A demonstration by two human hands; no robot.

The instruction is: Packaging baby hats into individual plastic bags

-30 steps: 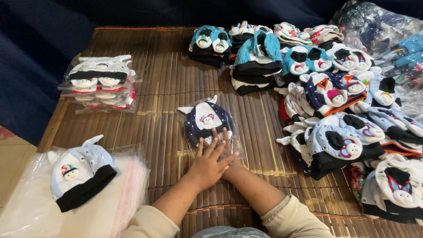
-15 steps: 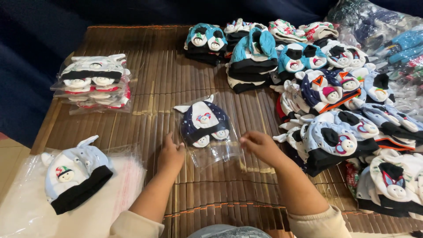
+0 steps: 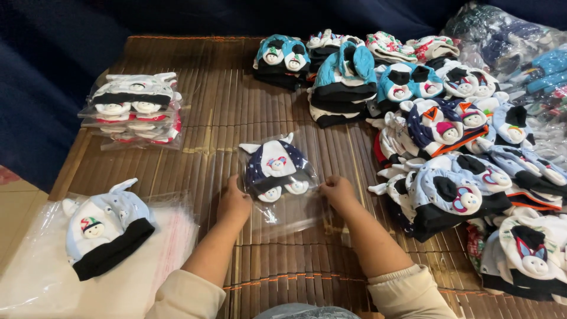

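A dark blue baby hat with white ears and small doll faces (image 3: 275,168) lies inside a clear plastic bag (image 3: 289,215) on the bamboo mat (image 3: 224,112). My left hand (image 3: 234,201) grips the bag's left edge. On the opposite edge, my right hand (image 3: 336,190) pinches the plastic. The bag's open end points toward me.
A light blue hat with a black brim (image 3: 105,227) rests on a stack of clear bags (image 3: 41,283) at the left. Several bagged hats (image 3: 134,112) are stacked at the far left. A big heap of loose hats (image 3: 449,136) fills the right side.
My hands were pressed together on the bag below the hat. They have moved apart to its two side edges, and the bagged hat now lies a bit lower in view.
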